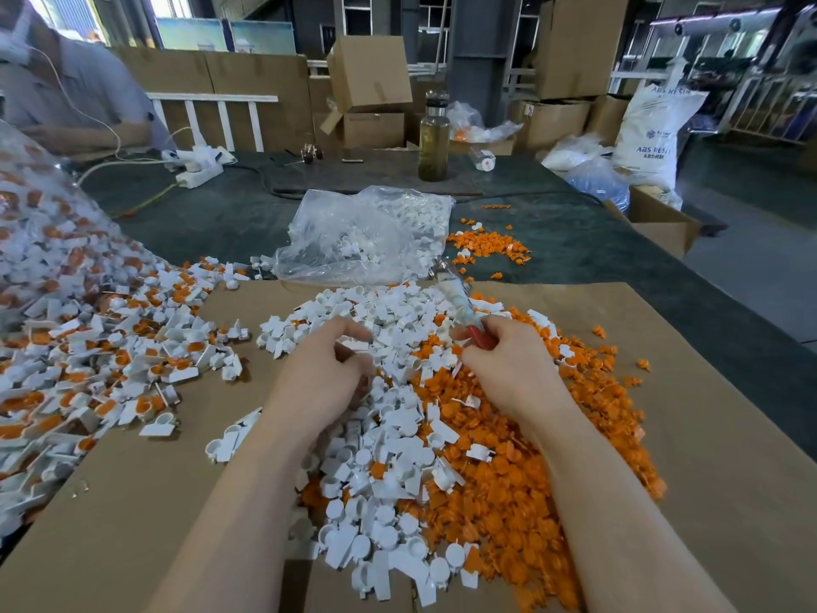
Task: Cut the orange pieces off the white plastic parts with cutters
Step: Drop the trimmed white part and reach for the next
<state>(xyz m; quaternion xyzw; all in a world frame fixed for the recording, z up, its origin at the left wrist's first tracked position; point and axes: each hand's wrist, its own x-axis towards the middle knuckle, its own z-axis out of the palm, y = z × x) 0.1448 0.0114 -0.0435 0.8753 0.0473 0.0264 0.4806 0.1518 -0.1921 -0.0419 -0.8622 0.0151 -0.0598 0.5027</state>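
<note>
A flattened cardboard sheet (707,413) covers the near part of the bench (574,241). At its centre lies a pile of white parts (389,480), with a pile of orange pieces (521,480) touching it on the right. Above these piles the left hand (322,373) has its fingers (353,331) curled; whether they hold anything cannot be told. The right hand (508,360) grips red-handled cutters (479,338). Left of the sheet, uncut parts (88,347) spill from a clear bag (35,223).

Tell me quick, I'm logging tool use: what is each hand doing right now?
Left hand: fingers curled over the white parts; motion blur hides whether it pinches one.
Right hand: grips the red-handled cutters.
</note>
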